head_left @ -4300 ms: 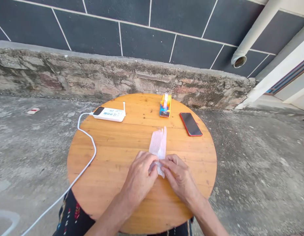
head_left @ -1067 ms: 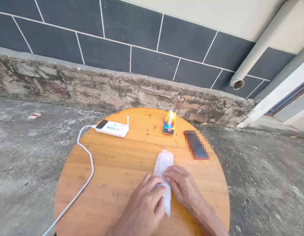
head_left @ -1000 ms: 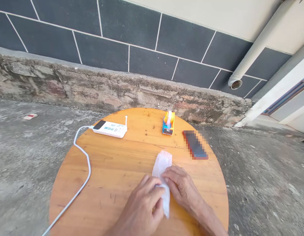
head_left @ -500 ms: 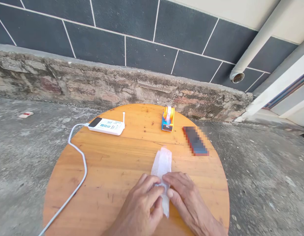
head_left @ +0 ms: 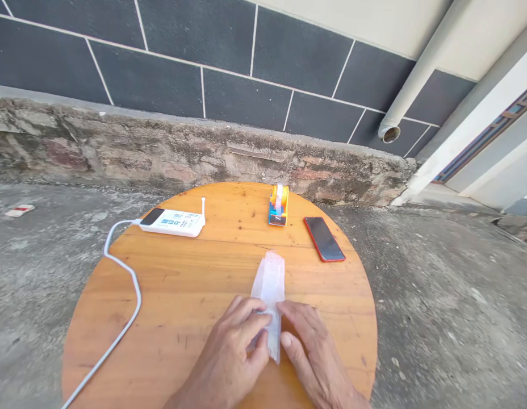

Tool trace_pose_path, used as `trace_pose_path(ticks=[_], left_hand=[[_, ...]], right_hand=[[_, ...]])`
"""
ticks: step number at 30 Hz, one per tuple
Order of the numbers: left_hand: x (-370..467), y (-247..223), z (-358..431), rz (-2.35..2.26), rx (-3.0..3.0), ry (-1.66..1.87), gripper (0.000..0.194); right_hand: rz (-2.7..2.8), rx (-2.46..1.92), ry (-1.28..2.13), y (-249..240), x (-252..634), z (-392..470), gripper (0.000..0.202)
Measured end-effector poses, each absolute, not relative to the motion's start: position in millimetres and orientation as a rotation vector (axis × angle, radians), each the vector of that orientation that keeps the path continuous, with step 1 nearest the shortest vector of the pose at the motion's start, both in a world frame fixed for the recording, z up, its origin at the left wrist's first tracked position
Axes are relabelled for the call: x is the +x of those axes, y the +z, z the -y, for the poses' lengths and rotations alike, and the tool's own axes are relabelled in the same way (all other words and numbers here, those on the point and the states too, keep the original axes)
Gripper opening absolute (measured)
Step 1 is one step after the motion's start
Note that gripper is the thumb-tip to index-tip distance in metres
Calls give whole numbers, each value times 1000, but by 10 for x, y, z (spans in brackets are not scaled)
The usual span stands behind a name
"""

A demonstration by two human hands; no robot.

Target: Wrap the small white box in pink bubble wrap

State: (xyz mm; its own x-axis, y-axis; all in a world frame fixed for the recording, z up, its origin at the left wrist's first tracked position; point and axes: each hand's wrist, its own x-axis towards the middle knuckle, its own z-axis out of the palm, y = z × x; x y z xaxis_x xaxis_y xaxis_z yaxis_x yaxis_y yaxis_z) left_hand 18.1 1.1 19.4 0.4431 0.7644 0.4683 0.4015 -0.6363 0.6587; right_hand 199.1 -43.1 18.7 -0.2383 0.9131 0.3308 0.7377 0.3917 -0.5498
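Note:
A long folded strip of thin white, see-through sheet (head_left: 270, 278) lies on the round wooden table (head_left: 170, 307), pointing away from me. Whether it is tissue or plastic I cannot tell. At its left edge, my left hand (head_left: 235, 343) is bent, with fingertips on the strip and a bit of it showing between thumb and forefinger. My right hand (head_left: 317, 349) rests along the right edge. Its forefinger touches the strip, while the thumb stands apart from the fingers. Both hands cover parts of the lower half.
Farther back stands a small orange and blue tape dispenser (head_left: 278, 205). A red-edged phone (head_left: 324, 238) lies at the right. To the left is a white power bank (head_left: 173, 222) with a white cable (head_left: 138, 289) running toward me. Behind the table is a stone-based wall (head_left: 195, 153).
The whole view has shifted, so table and hands appear farther left. My right hand has drawn slightly away from the strip, its thumb now off the edge. The strip stays between my hands.

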Motion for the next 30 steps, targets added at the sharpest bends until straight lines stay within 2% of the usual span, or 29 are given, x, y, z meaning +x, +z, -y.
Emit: trace_pose_path(ticks=[15,24,27,30], left_hand=[[182,219,-4,-967,2244,1034,31],[167,251,-3,-965,2227,995,29],[171,255,-10,-981,2223,998,31],[176,267,-7,-990,2220,987,34]], right_hand=[[1961,-1430,312,146,1885,444,41],[2015,-1431,378,231,1749,386,38],[2047,-1377,323,228,1805,465,42],[2106,-1361,296,223,1863,542,55]])
